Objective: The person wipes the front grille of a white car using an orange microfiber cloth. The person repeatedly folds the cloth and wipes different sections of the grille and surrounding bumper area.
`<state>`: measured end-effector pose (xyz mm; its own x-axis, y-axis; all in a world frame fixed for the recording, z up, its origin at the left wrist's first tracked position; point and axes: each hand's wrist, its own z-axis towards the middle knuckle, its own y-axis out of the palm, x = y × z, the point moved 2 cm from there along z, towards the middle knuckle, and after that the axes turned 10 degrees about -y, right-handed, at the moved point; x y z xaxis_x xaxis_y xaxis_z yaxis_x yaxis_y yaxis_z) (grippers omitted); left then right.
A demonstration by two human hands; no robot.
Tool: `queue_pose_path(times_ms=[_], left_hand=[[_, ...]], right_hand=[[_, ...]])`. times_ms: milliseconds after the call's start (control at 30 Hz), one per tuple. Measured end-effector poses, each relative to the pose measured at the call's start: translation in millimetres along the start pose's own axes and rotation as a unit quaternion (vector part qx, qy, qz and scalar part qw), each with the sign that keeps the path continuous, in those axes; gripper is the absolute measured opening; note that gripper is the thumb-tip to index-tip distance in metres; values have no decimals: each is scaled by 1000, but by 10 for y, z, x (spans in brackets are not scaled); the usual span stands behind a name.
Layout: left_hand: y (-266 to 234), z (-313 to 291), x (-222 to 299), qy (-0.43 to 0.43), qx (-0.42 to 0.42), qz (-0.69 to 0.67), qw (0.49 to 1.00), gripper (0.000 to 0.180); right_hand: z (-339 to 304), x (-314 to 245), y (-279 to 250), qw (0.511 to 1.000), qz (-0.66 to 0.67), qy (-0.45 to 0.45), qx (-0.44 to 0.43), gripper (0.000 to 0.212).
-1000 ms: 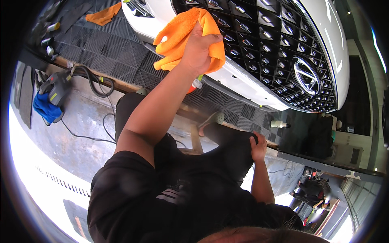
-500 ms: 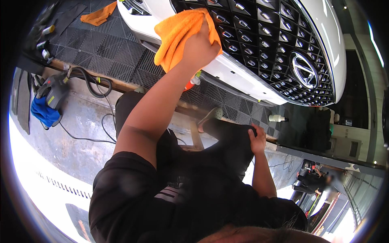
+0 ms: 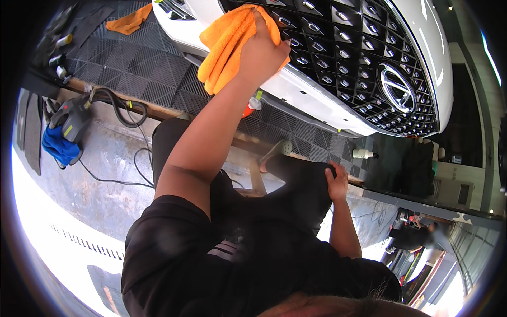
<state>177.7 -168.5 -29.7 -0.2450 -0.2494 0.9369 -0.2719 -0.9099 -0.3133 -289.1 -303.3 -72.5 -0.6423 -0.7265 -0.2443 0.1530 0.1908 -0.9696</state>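
A white car's front end fills the upper middle, with a black grille of chrome-tipped studs and a white bumper under it. My left hand reaches up to where grille and bumper meet, its fingers closed on a folded orange microfibre cloth. The cloth lies over the bumper and the grille's edge; the hand covers part of it. My right hand rests on my knee in black trousers, holding nothing, its fingers laid over the knee.
Another orange cloth lies on the grey floor tiles. A white bottle and an orange-and-white container stand by the bumper. At left are a grey machine with a blue cloth, a hose and cables. Another person is far right.
My left hand has slid slightly upward on the car with the orange cloth, and a fingertip now shows at the hand's right side. My right hand stays on the knee.
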Motion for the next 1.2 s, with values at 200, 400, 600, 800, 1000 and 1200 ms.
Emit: queue_pose_path(times_ms=[200,400,600,800,1000,1200], left_hand=[[44,-137,-217,117,31,222,968,88],[-489,333,-393,131,138,278,942,69],[-190,102,-413,72,83,184,977,74],[18,-165,-405,-4,-44,89,995,79],[-164,-88,-203,64,-47,97,992,73],[-274,141,-539,142,2,193,971,70]], right_hand=[[-32,86,-23,1000,9,11,-5,38],[-43,61,-4,1000,3,6,5,37],[-35,32,-40,1000,9,6,9,37],[-10,-40,-39,1000,8,14,8,36],[7,19,-21,1000,1,12,1,36],[5,-30,-42,1000,3,12,-5,37]])
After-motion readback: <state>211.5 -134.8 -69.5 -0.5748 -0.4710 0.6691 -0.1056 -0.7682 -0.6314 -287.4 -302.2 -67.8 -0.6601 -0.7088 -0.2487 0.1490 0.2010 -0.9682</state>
